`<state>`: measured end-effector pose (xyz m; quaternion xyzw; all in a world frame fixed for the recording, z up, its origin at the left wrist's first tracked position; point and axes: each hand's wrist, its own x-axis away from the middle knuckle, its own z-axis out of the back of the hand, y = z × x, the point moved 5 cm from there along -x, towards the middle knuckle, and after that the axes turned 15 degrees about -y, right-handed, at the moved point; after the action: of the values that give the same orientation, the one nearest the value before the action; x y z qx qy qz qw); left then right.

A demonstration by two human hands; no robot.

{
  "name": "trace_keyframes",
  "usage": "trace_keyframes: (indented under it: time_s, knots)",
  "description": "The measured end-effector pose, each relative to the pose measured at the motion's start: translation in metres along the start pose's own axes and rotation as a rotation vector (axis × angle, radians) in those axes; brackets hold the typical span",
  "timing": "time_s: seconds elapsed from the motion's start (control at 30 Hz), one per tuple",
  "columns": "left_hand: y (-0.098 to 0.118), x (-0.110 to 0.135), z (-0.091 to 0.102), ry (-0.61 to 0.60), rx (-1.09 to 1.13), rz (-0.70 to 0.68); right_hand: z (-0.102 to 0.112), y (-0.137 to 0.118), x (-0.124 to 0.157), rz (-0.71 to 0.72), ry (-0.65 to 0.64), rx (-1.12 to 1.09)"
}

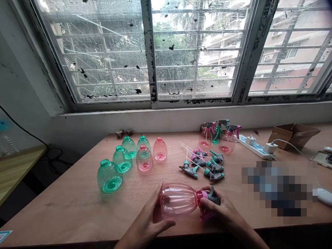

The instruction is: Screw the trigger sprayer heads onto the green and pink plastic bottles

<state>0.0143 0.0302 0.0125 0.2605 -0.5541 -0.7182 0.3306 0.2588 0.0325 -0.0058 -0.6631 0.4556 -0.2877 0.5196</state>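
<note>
A clear pink spray bottle (178, 200) lies sideways above the table's front edge, its base toward the left. My left hand (153, 214) cups the base end, with the thumb stretched along the lower side and most fingers hidden behind the bottle. At the neck, my right hand (220, 209) is closed around the pink collar and black spray head (213, 196). A bit of the pink trigger (207, 216) shows beneath those fingers. Beyond the hands lies a pile of loose spray heads (214, 166) with pink or teal parts and thin white tubes.
Several green bottles (110, 178) and two pink bottles (160, 150) without heads stand on the left. Three bottles with spray heads (228, 140) stand at the back, beside a power strip (255, 147) and a cardboard box (292, 135). A blurred patch covers the table's right side.
</note>
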Motion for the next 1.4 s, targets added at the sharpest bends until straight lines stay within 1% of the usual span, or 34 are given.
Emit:
trace_keyframes:
  time_s: [0.13, 0.33, 0.53, 0.7, 0.9, 1.1, 1.27, 1.4]
  knots:
    - [0.0018, -0.0011, 0.0015, 0.021, -0.062, 0.005, 0.0006, 0.0003, -0.0002, 0.006, 0.002, -0.009]
    - [0.0017, -0.0014, -0.0008, -0.005, 0.022, -0.008, 0.0003, -0.0013, -0.0001, -0.002, 0.020, 0.006]
    - [0.0020, -0.0012, 0.0000, 0.010, -0.043, 0.014, 0.0024, 0.0006, -0.0006, 0.008, 0.022, -0.009]
    - [0.0028, -0.0010, -0.0005, -0.008, -0.003, 0.016, 0.0033, 0.0023, -0.0006, 0.006, 0.015, -0.007]
    - [0.0036, -0.0027, 0.0004, 0.012, -0.057, 0.001, 0.0032, 0.0015, -0.0006, 0.005, 0.023, -0.002]
    - [-0.0006, -0.0013, -0.0008, -0.009, 0.003, 0.015, 0.0021, -0.0003, -0.0003, 0.010, 0.035, 0.002]
    - [0.0019, -0.0002, -0.0007, 0.010, -0.053, 0.016, 0.0033, 0.0020, -0.0009, 0.013, 0.049, -0.023]
    - [0.0034, -0.0011, -0.0013, -0.002, -0.054, 0.015, 0.0043, 0.0026, -0.0006, 0.013, 0.066, -0.023]
